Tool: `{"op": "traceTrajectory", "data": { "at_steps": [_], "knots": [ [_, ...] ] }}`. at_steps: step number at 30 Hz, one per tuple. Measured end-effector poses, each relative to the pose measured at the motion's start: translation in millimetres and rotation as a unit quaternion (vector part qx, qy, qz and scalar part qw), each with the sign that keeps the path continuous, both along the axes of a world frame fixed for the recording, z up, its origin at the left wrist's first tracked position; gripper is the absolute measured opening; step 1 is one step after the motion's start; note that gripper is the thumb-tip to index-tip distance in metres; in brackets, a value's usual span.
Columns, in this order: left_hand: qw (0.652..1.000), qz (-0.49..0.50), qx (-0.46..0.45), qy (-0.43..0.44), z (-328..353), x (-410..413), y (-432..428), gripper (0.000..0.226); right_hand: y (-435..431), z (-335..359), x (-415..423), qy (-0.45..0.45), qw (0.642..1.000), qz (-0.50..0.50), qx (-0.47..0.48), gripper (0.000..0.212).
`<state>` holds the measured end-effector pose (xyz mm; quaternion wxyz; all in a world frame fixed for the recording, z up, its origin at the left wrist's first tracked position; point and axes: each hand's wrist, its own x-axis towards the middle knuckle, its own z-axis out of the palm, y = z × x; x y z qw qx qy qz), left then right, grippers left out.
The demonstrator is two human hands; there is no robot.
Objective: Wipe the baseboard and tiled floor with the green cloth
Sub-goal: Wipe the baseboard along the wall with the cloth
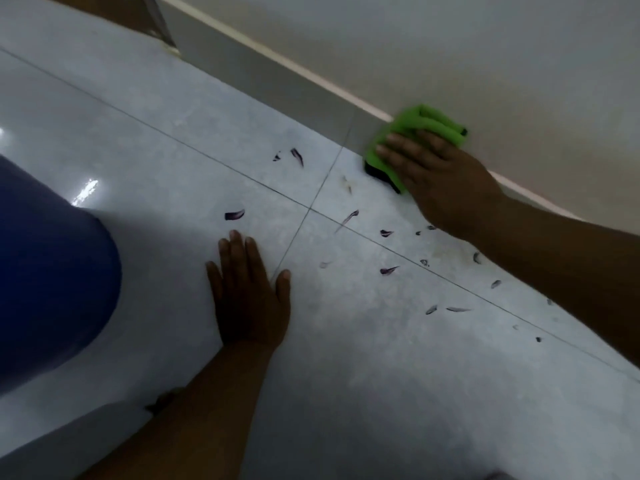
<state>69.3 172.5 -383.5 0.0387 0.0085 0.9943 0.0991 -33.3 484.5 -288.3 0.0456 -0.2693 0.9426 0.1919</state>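
Baseboard (277,83) meets green cloth (419,121) pressed under flat right hand (446,181); left hand (247,292) lies spread on floor (346,341).

purple scraps (234,214): many small thin pieces, scattered from centre to lower right | blue rounded object (52,271): large, at left edge, what it is cannot be told | wall (485,46): pale, plain, upper right | brown wooden part (114,8): top left corner, blurred
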Motion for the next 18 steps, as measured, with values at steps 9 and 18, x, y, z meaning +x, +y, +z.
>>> {"op": "traceTrajectory", "data": {
  "at_steps": [9, 18],
  "knots": [
    [1.0, 0.005, 0.008, -0.002, 4.4, 0.7, -1.0, 0.076, 13.0, 16.0, 13.6, -0.053, 0.996, 0.014, 0.073, 0.056],
    [1.0, 0.007, 0.003, -0.003, 5.7, -0.9, -3.4, 0.075, -117.3, -6.7, -100.2, 0.01, 0.998, 0.032, 0.046, 0.057]
  ]
}}
